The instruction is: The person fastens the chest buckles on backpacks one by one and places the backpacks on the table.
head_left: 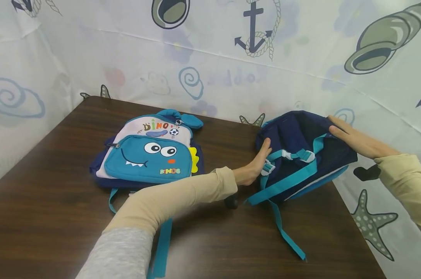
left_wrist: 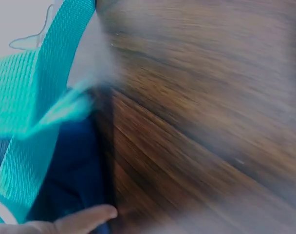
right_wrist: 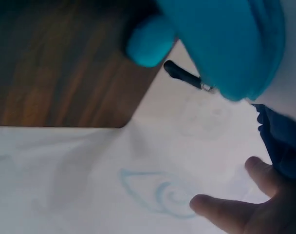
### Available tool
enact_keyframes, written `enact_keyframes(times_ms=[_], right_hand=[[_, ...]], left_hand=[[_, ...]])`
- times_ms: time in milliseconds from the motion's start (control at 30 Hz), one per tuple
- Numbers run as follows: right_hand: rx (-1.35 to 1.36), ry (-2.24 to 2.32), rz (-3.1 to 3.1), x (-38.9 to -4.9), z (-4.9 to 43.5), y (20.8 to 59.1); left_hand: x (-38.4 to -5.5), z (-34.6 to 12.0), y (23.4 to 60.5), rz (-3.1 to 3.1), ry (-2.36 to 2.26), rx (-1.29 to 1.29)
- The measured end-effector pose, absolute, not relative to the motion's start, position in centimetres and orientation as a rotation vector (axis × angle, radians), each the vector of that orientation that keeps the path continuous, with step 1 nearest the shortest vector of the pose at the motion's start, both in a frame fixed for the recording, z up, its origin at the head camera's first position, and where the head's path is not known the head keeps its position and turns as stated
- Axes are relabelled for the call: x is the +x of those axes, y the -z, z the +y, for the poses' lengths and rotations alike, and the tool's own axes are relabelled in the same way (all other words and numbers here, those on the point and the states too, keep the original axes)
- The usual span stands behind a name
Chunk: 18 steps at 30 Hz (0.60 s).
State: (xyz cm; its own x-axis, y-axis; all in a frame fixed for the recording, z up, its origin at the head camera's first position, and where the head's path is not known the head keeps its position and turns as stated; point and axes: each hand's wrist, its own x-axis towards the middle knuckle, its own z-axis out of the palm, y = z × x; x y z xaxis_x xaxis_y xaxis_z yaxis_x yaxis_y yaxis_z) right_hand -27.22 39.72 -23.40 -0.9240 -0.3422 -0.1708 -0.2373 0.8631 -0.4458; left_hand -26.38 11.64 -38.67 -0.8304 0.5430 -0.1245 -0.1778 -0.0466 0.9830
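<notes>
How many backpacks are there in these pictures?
2: the dinosaur backpack lies on the table, toward the left; the other backpack, straps showing, is between the left hand and right hand.

My head view: from above, forward-down over tabletop (head_left: 46,193). Wrist views: close by navy-and-teal backpack (head_left: 294,133), facing past it; all three share both.
</notes>
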Motion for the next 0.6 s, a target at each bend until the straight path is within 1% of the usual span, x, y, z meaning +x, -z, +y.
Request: enact_keyframes(times_ms=[67, 267, 467, 600], right_hand=[[-0.434, 0.625, 2.794, -27.1, 40.6, 24.1], [-0.358, 0.612, 2.793, -26.9, 41.0, 26.4], [-0.309, 0.553, 2.782, -27.1, 40.4, 28.5], [-0.337, 0.618, 2.771, -26.9, 39.9, 30.5]], left_hand=[[-26.3, 12.1, 38.5, 1.821, -1.911, 0.376], [-26.4, 11.5, 37.6, 2.029, -1.786, 0.199], [-26.7, 9.6, 37.4, 2.092, -1.686, 0.213], [-26.8, 8.4, 37.4, 2.132, -1.612, 0.215]])
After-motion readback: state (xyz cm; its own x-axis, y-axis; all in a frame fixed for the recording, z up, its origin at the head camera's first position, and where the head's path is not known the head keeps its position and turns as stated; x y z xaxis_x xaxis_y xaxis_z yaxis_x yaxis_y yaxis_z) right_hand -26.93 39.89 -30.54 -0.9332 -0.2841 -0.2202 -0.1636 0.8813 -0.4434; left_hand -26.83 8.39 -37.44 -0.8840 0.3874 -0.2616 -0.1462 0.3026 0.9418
